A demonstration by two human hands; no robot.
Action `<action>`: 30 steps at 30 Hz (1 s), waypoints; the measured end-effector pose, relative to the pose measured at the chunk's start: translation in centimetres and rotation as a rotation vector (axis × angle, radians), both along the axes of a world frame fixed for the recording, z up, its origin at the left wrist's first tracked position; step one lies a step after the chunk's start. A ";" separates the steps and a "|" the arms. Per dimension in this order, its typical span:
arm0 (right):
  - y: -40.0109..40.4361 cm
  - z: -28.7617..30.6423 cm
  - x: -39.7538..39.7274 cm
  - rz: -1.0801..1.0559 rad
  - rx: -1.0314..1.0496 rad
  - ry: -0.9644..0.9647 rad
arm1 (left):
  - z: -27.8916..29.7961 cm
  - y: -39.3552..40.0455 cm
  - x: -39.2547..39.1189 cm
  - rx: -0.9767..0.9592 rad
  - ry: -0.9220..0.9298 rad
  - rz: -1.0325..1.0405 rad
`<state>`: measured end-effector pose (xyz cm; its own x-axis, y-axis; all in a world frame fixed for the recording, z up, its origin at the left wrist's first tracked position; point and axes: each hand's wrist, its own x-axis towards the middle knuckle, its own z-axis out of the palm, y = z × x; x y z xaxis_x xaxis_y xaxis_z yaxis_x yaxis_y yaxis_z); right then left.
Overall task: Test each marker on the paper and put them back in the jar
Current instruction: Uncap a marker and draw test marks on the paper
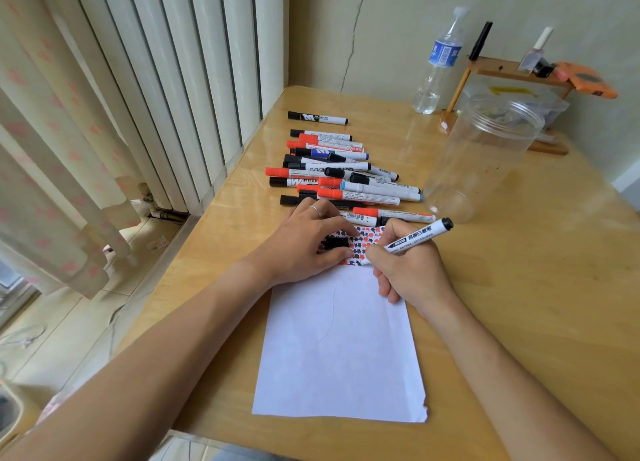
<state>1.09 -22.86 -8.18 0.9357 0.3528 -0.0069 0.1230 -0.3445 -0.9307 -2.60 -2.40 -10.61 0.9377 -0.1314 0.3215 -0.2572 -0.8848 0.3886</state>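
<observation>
A white sheet of paper (341, 350) lies on the wooden table (519, 287), its top edge covered with rows of red and black marks. My right hand (408, 270) grips a white marker with a black end (420, 235), tip down on the marked area. My left hand (304, 242) rests on the paper's top left and holds a black cap (335, 243) between thumb and fingers. A pile of several red, black and blue markers (339, 173) lies behind my hands. The clear plastic jar (481, 156) stands open and empty to the right of the pile.
A water bottle (438, 66) stands at the back by the wall. A wooden rack (509, 76) with small items and an orange object sits behind the jar. A radiator and a curtain run along the table's left side.
</observation>
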 end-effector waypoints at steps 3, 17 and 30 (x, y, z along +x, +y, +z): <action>0.1 0.0 0.0 -0.008 0.035 0.002 | -0.1 0.0 0.1 0.001 -0.010 -0.004; 0.0 0.0 0.0 -0.015 0.003 0.006 | 0.0 0.0 -0.1 0.009 -0.021 -0.009; -0.1 -0.2 0.1 0.027 -0.003 -0.004 | 0.6 -0.2 -0.4 -0.021 -0.030 -0.011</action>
